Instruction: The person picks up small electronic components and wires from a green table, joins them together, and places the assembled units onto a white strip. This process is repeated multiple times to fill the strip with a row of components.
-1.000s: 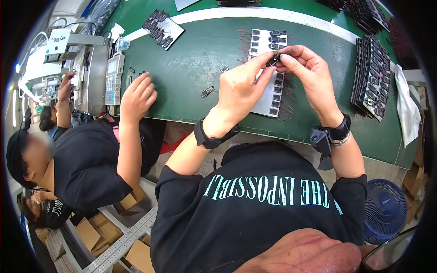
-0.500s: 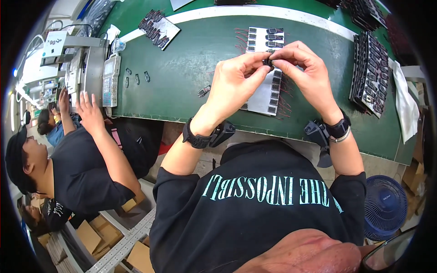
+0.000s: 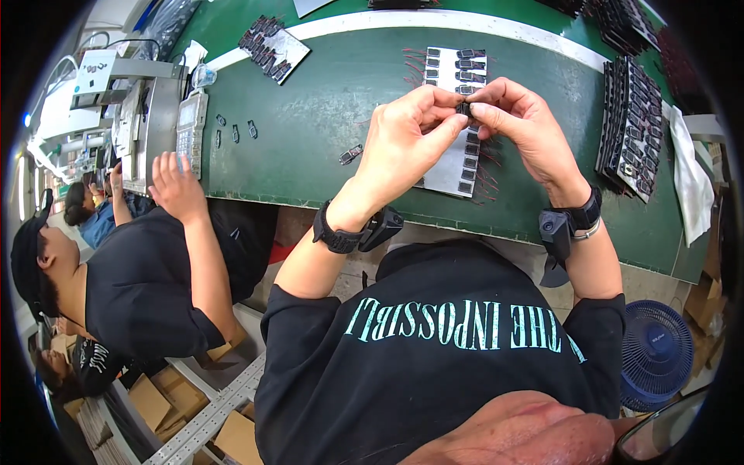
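Observation:
Both hands meet above a white board (image 3: 443,177) that carries rows of small black rectangular parts with thin red wires. My left hand (image 3: 411,132) pinches a small black part (image 3: 464,109) between thumb and forefinger. From the other side, the thumb and fingertips of my right hand (image 3: 521,124) grip the same part. Fingers cover most of it, so its details cannot be made out. Beside my left wrist, a loose black part (image 3: 350,154) lies on the green table (image 3: 310,101).
Several loose parts (image 3: 235,133) lie at the left near a grey keypad device (image 3: 188,136). Another loaded board (image 3: 291,58) is farther back. Stacked boards (image 3: 632,128) and a white cloth (image 3: 691,174) stand at the right. A co-worker (image 3: 147,287) is on the left, a blue fan (image 3: 656,353) lower right.
My hands stay together on the small part, shifted slightly right and down. My right wrist has turned a little outward. The co-worker's hands have lowered.

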Tool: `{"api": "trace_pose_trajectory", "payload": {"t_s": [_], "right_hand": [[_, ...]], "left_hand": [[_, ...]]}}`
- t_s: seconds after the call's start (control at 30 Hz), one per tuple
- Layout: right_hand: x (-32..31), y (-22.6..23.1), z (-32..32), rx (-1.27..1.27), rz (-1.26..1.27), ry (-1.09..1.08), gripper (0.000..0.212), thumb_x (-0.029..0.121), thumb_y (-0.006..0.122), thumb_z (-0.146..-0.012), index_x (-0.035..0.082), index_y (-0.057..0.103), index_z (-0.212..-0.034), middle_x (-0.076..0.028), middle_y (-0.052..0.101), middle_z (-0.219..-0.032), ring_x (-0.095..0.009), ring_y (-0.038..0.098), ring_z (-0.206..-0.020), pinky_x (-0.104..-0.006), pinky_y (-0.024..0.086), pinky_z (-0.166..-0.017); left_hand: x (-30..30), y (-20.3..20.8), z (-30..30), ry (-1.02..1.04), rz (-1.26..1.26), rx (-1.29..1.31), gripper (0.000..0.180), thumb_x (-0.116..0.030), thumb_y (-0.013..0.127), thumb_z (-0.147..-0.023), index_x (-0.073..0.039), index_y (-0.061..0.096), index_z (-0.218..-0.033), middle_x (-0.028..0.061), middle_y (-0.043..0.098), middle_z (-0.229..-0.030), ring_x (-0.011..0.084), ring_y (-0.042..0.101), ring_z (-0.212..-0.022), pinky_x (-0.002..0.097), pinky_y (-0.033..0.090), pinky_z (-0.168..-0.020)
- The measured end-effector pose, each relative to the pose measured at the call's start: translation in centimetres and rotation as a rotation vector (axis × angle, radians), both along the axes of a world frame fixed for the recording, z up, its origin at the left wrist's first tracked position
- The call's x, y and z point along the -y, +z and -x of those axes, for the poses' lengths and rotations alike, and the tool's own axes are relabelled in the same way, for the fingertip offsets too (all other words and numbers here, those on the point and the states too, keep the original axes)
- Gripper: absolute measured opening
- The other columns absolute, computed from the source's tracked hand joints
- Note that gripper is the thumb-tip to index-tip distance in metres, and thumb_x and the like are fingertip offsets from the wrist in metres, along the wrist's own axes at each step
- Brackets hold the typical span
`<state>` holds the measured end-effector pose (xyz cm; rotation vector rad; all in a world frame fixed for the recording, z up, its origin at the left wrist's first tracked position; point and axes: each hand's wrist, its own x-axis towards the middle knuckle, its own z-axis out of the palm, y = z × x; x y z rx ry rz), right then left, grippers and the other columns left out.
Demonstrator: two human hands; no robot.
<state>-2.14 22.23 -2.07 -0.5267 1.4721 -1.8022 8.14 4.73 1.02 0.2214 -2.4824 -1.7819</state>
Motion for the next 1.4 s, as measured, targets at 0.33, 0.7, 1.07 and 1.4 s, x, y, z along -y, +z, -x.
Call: {"api": "trace_pose_trajectory", "payload": {"t_s": [0.33,0.7,1.07,1.4], "right_hand": [[0.2,0.4,-0.4,-0.019,0.038,-0.080,0.018,0.016,0.067,-0.095,0.003,0.065,-0.107,-0.001,0.066,-0.098,-0.007,0.059,-0.085,-0.0227,0.050,-0.076],[0.7,-0.3,-1.1,-0.081,0.119,-0.088,0.018,0.014,0.066,-0.095,0.003,0.064,-0.110,-0.002,0.066,-0.098,-0.009,0.062,-0.088,-0.0241,0.052,-0.078],[0.9,-0.5,-0.9,0.048,0.146,-0.012,0.027,0.013,0.065,-0.095,0.003,0.057,-0.119,-0.003,0.063,-0.101,-0.011,0.063,-0.090,-0.0275,0.054,-0.085],[1.0,-0.7,-1.3,0.130,0.151,-0.034,0.021,0.014,0.064,-0.097,0.003,0.060,-0.114,-0.003,0.065,-0.102,-0.011,0.064,-0.093,-0.0278,0.054,-0.087]], "left_hand": [[-0.4,-0.2,0.1,0.059,0.003,-0.118,0.022,-0.007,0.070,-0.089,0.003,0.066,-0.108,0.0116,0.075,-0.092,0.0133,0.072,-0.086,0.0251,0.057,-0.076],[0.0,-0.8,0.0,0.067,-0.056,-0.105,0.021,-0.009,0.069,-0.088,0.003,0.067,-0.106,0.0131,0.075,-0.091,0.0151,0.073,-0.086,0.0275,0.058,-0.075],[0.0,-0.4,-0.6,0.051,-0.084,-0.109,0.018,-0.006,0.067,-0.090,0.004,0.066,-0.105,0.0129,0.075,-0.092,0.0153,0.073,-0.086,0.0272,0.058,-0.075],[0.3,0.2,-0.5,0.025,-0.060,-0.119,0.019,-0.004,0.065,-0.090,0.004,0.065,-0.108,0.0134,0.075,-0.093,0.0162,0.073,-0.087,0.0270,0.059,-0.077]]}}
